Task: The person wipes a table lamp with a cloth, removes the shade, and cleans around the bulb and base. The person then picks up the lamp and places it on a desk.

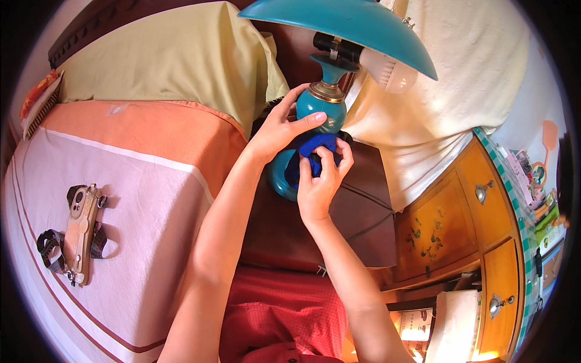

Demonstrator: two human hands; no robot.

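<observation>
A teal table lamp [333,120] with a wide shade [345,18], a brass collar [327,91] and a white bulb [386,72] stands on a dark reddish-brown tabletop [363,204]. My left hand [286,120] grips the round teal part of its stem, thumb across the front. In my right hand [324,177] is a blue cloth [317,145], pressed around the lower stem just above the round base [281,174]. The cloth and my fingers hide part of the stem and base.
Left is a bed [136,181] with a phone on a strap [81,236] and a pale green pillow [172,63]. A dark cord [363,193] crosses the tabletop; its plug [321,270] is at the near edge. A wooden cabinet [435,222] and a cream cloth [435,90] are on the right.
</observation>
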